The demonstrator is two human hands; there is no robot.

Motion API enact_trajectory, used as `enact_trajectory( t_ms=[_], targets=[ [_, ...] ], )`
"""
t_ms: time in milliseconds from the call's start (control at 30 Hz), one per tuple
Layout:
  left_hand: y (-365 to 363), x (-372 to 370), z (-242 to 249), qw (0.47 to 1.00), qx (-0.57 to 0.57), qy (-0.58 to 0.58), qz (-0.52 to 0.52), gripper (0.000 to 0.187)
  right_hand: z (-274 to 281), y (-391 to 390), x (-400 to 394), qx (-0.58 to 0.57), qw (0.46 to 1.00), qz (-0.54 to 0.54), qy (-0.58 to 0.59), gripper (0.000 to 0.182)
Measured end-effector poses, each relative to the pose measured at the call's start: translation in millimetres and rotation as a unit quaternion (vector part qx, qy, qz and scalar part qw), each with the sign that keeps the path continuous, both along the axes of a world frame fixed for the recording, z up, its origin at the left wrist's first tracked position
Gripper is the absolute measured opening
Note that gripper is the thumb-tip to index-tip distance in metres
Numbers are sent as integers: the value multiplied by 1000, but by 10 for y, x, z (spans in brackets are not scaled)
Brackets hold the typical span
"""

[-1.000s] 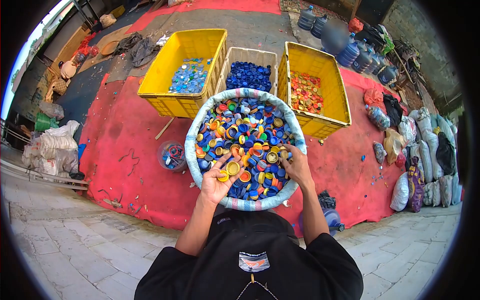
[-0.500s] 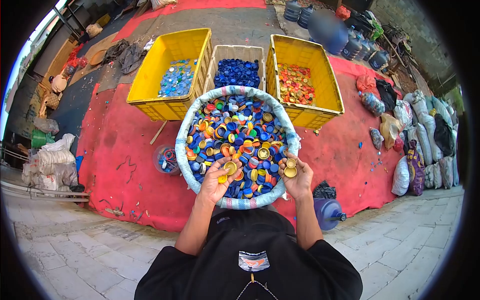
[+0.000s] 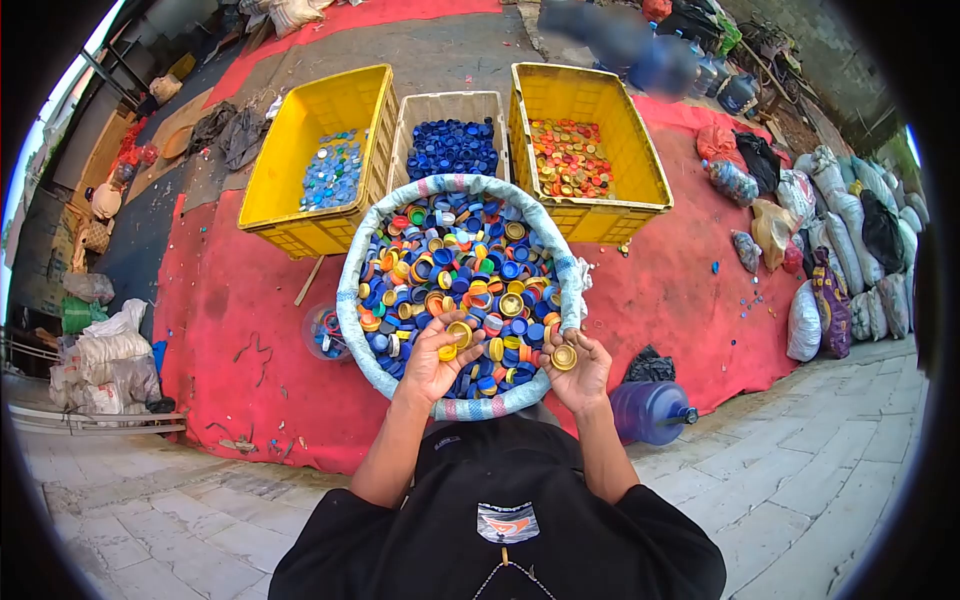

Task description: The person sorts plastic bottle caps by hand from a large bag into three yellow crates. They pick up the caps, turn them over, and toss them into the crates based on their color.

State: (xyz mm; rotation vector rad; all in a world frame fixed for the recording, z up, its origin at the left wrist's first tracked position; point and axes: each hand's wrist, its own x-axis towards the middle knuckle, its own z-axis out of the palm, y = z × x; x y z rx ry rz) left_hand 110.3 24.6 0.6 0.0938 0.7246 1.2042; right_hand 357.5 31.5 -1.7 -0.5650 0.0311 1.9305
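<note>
- Your left hand is cupped palm-up, loosely holding yellow plastic bottle caps.
- Your right hand pinches one round gold cap.
- Both hover over the woven sack's rim, with mixed caps inside.

One head-worn camera is looking steeply down and forward from above the person's chest, its fisheye lens bending the paving at the edges and leaving black corners. It is sitting close to the left hand and right hand, which are filling the lower centre over the sack of bottle caps. Farther ahead it is taking in three crates on the red mat, with stuffed bags curving along the right edge.
</note>
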Motion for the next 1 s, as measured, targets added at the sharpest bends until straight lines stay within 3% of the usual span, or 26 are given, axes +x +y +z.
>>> enact_trajectory(
  t_ms=[200,300,367,433,467,567,600,733,1000],
  targets=[
    [302,218,68,975,-10,207,-82,23,-35,-66,41,16,1000,3,18,17],
    [482,303,29,920,56,352,-164,21,-3,-91,78,10,1000,-6,-19,19],
    [573,377,-10,827,121,519,-176,36,-18,-107,105,14,1000,-16,-22,19],
    [655,462,55,680,210,682,-169,44,-55,-117,132,17,999,-22,-23,20],
    [688,504,99,654,195,703,-201,55,-87,-121,153,19,999,-24,-24,20],
    [729,612,-98,551,280,772,-147,53,-101,-130,180,27,999,-30,-33,21],
    [740,657,-12,524,257,791,-182,51,-96,-128,182,31,998,-31,-37,21],
    [807,712,-60,475,216,824,-222,47,-82,-119,194,35,998,-33,-45,21],
    [782,730,-137,483,247,818,-192,48,-73,-36,175,38,998,-25,-39,19]
  ],
)
